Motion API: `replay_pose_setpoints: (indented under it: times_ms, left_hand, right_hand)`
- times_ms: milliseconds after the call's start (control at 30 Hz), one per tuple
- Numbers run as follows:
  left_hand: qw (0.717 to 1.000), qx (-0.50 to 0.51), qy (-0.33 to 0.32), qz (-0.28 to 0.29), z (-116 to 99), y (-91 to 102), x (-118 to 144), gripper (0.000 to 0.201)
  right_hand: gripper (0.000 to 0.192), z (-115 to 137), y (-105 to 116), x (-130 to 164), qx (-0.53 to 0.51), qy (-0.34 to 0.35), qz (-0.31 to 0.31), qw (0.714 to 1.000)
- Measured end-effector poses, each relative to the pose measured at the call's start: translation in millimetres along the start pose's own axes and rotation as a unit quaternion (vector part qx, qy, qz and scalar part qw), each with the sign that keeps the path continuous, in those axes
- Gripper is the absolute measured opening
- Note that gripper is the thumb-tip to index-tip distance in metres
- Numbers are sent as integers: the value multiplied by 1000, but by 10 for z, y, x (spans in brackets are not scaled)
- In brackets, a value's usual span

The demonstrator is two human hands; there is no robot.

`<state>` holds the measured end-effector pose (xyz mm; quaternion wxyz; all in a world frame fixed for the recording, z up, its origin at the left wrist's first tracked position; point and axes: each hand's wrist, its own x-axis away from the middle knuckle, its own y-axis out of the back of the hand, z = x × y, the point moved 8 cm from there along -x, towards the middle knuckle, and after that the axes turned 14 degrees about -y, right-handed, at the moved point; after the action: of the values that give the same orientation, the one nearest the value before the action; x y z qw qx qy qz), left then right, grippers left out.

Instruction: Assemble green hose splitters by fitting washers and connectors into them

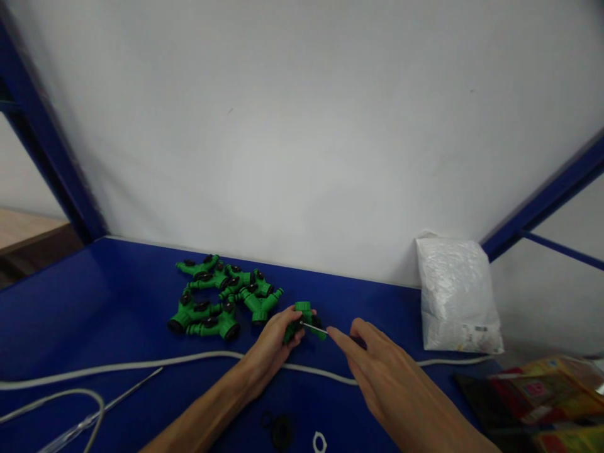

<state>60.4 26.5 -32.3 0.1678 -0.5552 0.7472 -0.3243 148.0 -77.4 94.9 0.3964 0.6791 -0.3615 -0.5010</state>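
Observation:
My left hand [283, 327] is closed round a green plastic Y-shaped hose splitter [302, 307] with dark parts, held over the middle of the blue tabletop. In my right hand [372, 352] is a screwdriver [315, 328] with a thin metal shaft; its handle is mostly hidden by the fingers. The shaft's tip meets the splitter near my left fingers, though the exact contact spot is too small to make out. Left of my hands lies a pile of similar green splitters [261, 303] with black knobs.
A white cable [202, 357] runs across the blue table [136, 283] under my hands. Near the front edge lie black rings [282, 431] and a white ring [319, 442]. A white plastic package [457, 296] leans on the wall at right, beside colourful packets [542, 390]. A clear-handled rod [127, 393] lies left.

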Motion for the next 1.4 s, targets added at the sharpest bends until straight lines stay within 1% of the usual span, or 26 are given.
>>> replay_pose_setpoints:
  times_ms: [133,300,367,467,533,667,800,867,967,1100,1300,1400]
  left_hand:
    - [1000,-4,-7,10,9,-3,-7,27]
    - [1000,-6,-8,7,15,4,-20,23]
    - [1000,-17,-11,8,24,17,-23,22]
    - [999,-31,-17,0,41,54,-17,23]
    - [999,-36,-19,-7,53,73,-10,26]
    - [999,-38,-26,-21,51,88,-17,31]
    - [998,-40,-34,-28,25,90,-35,29]
    - [998,-51,-41,-21,10,85,-32,29]
    - [996,-73,-43,-14,10,88,-14,30]
    - [995,-85,-42,-29,5,100,18,34]
    - [996,-75,-36,-44,-28,79,58,35]
    - [995,-77,-36,-49,-4,106,49,35]
  right_hand:
    - [54,29,62,-5,8,7,-24,1000]
    - [57,42,73,-53,8,0,-15,1000]
    - [55,79,107,-87,26,10,-26,999]
    - [49,158,199,-143,76,27,-52,995]
    - [43,206,262,-178,103,33,-56,993]
    - [34,285,352,-217,106,59,-50,991]
    - [29,310,338,-210,97,81,-26,992]
    - [28,290,321,-205,106,68,-28,992]
    - [32,268,278,-199,130,51,-31,990]
    - [34,283,250,-204,149,51,-32,987]
    - [34,304,345,-216,107,52,-42,992]
    - [31,294,327,-241,100,48,-47,993]
